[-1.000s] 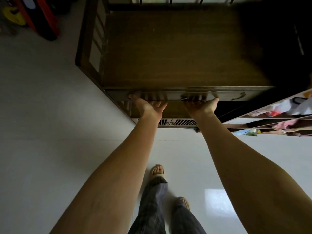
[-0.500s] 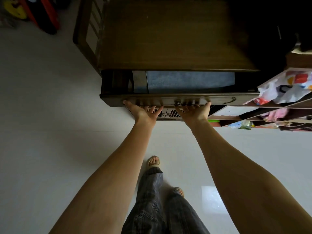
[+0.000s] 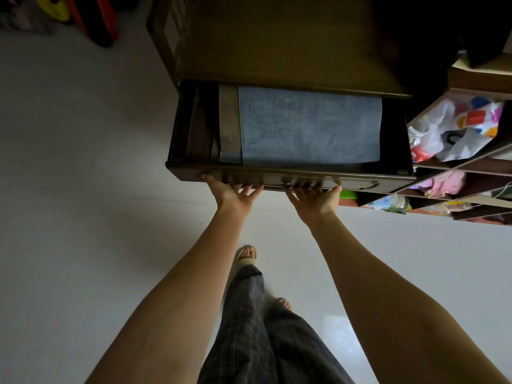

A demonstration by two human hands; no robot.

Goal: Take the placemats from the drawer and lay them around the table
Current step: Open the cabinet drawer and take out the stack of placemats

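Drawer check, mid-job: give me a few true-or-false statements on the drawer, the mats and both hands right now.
1. The drawer is pulled open. True.
2. A blue placemat lies on top inside it. True.
3. The left hand holds a placemat. False: it grips the drawer front from below.
4. The right hand is inside the drawer. False: it grips the drawer front too.
5. A grey mat shows at the blue one's left edge. True.
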